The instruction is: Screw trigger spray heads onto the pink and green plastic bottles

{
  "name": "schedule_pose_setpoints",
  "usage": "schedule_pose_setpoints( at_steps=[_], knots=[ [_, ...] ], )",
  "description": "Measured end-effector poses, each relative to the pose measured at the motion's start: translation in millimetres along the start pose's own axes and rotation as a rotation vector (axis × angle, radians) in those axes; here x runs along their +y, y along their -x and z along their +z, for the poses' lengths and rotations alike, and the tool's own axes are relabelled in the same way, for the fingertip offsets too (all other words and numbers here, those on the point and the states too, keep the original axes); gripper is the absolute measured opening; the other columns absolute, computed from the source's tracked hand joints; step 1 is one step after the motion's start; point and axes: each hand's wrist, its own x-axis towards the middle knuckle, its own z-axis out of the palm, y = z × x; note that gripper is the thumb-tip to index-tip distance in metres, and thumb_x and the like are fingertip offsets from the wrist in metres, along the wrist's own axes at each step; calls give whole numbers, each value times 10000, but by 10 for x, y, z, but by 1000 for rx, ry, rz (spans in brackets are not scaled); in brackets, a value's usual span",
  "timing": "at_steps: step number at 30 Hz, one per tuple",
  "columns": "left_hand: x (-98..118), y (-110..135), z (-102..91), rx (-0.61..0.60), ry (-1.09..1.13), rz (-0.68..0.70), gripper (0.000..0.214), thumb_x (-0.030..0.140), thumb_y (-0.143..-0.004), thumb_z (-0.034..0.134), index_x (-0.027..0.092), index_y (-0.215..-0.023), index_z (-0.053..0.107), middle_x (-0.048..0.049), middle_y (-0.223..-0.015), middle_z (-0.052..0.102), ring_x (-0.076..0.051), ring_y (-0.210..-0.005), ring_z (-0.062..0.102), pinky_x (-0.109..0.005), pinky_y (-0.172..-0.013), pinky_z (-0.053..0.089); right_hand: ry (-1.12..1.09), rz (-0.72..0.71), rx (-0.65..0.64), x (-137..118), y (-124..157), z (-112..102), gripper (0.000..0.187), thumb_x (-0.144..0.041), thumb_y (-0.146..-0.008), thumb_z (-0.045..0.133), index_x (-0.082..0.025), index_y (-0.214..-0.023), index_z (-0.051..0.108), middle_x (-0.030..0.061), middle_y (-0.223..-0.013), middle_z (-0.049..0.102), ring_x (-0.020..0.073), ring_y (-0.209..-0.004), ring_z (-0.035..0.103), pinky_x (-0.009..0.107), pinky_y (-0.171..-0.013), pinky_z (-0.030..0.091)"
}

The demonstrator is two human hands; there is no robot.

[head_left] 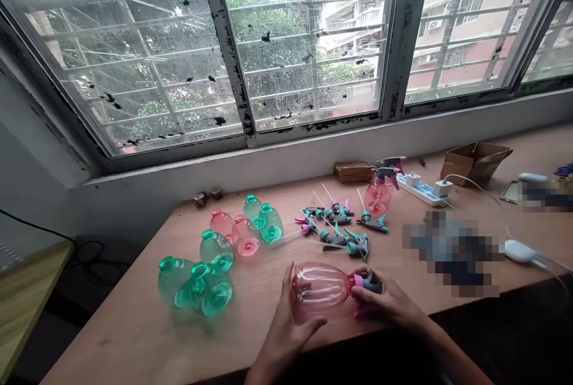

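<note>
A pink transparent spray bottle (319, 289) lies on its side near the front edge of the wooden table (134, 325). My left hand (286, 328) is wrapped round the bottle's base end. My right hand (387, 304) is closed on the grey and pink trigger sprayer head (369, 282) at the bottle's neck. Several loose trigger sprayer heads (338, 227) with white dip tubes lie just behind the bottle. Several empty green bottles (197, 286) and pink bottles (237, 233) lie to the left.
An upright pink bottle with a sprayer (380, 191) stands at the back. A white power strip (423, 191), a cardboard box (475, 161), a small brown box (353, 171) and a white cable (496, 200) sit along the back and right. Barred windows (308, 39) rise behind.
</note>
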Motion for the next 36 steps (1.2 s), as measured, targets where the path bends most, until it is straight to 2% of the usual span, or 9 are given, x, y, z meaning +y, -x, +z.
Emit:
schedule_pose_setpoints(
  at_steps=[2,4,10,14,18,24,28,31,36],
  knots=[
    [62,25,6,-15,1,-54,1214,394,-690,859,197,-1570,47,-171,-1393,519,-334,-1316,483,-483,-1166,302,-2,-10,-3,1,12,-7,416,-456,-788,787,-178,-1024,589,-13,-722,663,173,-652,652,360,-642,633],
    [88,37,-4,-41,25,-82,1126,433,-735,818,168,-1569,108,-179,-1360,544,-336,-1313,485,-474,-1158,314,-14,-7,-2,10,7,-12,412,-447,-782,796,-181,-1021,591,-15,-722,662,171,-648,650,349,-624,632],
    [-49,12,-43,-34,-40,-16,1069,382,-789,781,243,-1576,72,-125,-1439,508,-297,-1334,479,-459,-1202,233,-162,-18,36,62,-53,-31,393,-423,-773,812,-181,-984,585,-12,-729,670,154,-623,641,310,-596,603],
    [-126,14,-41,-43,16,-47,1169,436,-732,823,221,-1578,46,-154,-1531,406,-330,-1374,432,-470,-1189,274,-176,-12,37,67,-62,-32,395,-407,-762,826,-176,-969,581,-8,-723,676,150,-613,640,298,-585,586],
    [-36,43,-51,-63,-5,-67,990,448,-855,702,206,-1578,71,-152,-1576,342,-315,-1439,348,-473,-1216,213,-140,-19,33,12,-46,-19,398,-423,-754,825,-168,-957,597,-1,-721,682,153,-613,644,285,-584,568],
    [68,81,-42,-132,-57,0,1021,415,-893,664,259,-1563,-91,-98,-1662,103,-280,-1515,164,-476,-1240,83,-76,0,-11,-28,-16,-39,436,-469,-745,813,-171,-988,607,2,-666,687,175,-594,642,319,-585,577],
    [36,73,-36,-86,4,-47,1018,446,-873,687,217,-1575,-14,-141,-1637,204,-318,-1494,230,-500,-1229,157,-52,26,-41,-3,-5,-51,435,-480,-742,812,-175,-977,609,-4,-660,683,182,-584,641,354,-597,599],
    [23,65,-36,-79,-4,-15,965,415,-864,710,268,-1576,75,-126,-1635,217,-333,-1438,355,-506,-1211,224,-63,28,-34,2,2,-51,427,-479,-738,814,-176,-965,616,-11,-650,667,173,-575,625,344,-577,599],
    [-21,76,-40,-97,-15,16,1082,406,-831,751,273,-1572,-26,-147,-1591,309,-319,-1422,378,-510,-1211,213,-70,27,-42,-18,6,-46,413,-471,-757,801,-174,-976,615,-13,-648,662,166,-581,615,333,-583,595]
  ],
)
